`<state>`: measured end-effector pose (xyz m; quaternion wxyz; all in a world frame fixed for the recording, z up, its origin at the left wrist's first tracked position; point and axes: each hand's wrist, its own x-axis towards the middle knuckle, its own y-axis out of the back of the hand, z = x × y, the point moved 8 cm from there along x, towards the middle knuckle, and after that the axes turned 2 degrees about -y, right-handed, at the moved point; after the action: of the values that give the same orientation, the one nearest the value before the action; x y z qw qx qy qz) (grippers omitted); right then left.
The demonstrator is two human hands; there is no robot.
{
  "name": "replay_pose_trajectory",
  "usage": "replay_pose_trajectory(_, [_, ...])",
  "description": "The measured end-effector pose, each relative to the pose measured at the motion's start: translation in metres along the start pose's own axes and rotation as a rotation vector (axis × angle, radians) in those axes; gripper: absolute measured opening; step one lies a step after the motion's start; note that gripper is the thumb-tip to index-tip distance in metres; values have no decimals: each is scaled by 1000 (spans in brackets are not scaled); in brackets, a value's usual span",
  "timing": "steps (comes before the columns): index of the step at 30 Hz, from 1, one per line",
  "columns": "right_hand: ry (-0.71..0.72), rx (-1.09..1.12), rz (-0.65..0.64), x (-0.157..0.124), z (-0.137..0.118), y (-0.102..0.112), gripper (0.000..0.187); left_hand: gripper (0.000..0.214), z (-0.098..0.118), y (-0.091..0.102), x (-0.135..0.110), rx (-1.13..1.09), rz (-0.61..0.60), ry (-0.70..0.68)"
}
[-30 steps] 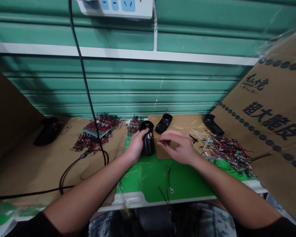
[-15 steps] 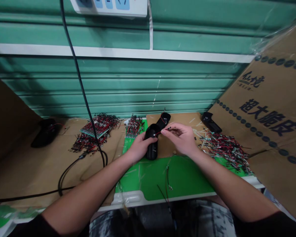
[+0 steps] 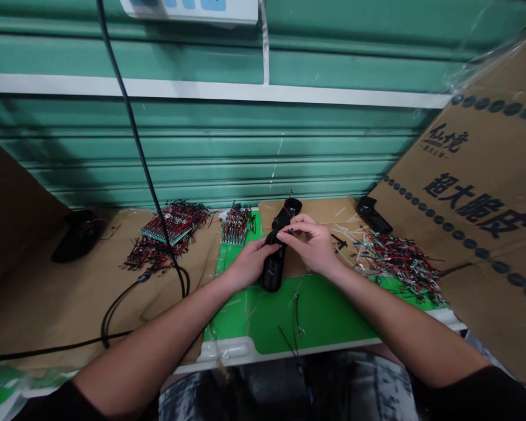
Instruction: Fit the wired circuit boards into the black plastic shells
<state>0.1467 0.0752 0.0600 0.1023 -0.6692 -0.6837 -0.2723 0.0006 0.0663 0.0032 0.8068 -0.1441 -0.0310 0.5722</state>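
A black plastic housing [image 3: 272,273] is gripped by my left hand [image 3: 252,263], thumb across its upper part. My right hand [image 3: 311,242] is closed in a pinch at the housing's top end, on a thin wire whose dark tip just shows. The fingers hide most of the wire and the housing's opening. Just behind them lies another black housing [image 3: 291,207] with a red wire rising from it. Loose wires [image 3: 296,316] lie on the green mat [image 3: 333,316] in front of my hands.
Circuit boards with wires [image 3: 169,228] are heaped at left, with a smaller wired row [image 3: 235,225] nearer. A wire pile [image 3: 398,260] and a black housing [image 3: 374,215] are at right. Another housing [image 3: 76,235] sits far left. A black cable [image 3: 135,128] hangs down. Cardboard [image 3: 477,204] walls the right.
My right hand has moved left and in against the housing's top, bringing the wire with it. The housing has tipped slightly, and its opening is now covered by my fingers.
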Motion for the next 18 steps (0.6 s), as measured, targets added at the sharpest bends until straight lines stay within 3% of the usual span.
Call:
replay_pose_trajectory(9, [208, -208, -11, -1, -21, 4, 7, 38, 17, 3, -3, 85, 71, -90])
replay_pose_trajectory(14, [289, -321, -39, -4, -28, 1, 8, 44, 11, 7, -1, 91, 69, -86])
replay_pose_trajectory(18, [314, -347, -57, -5, -31, -1, 9, 30, 14, 14, 0, 112, 149, -136])
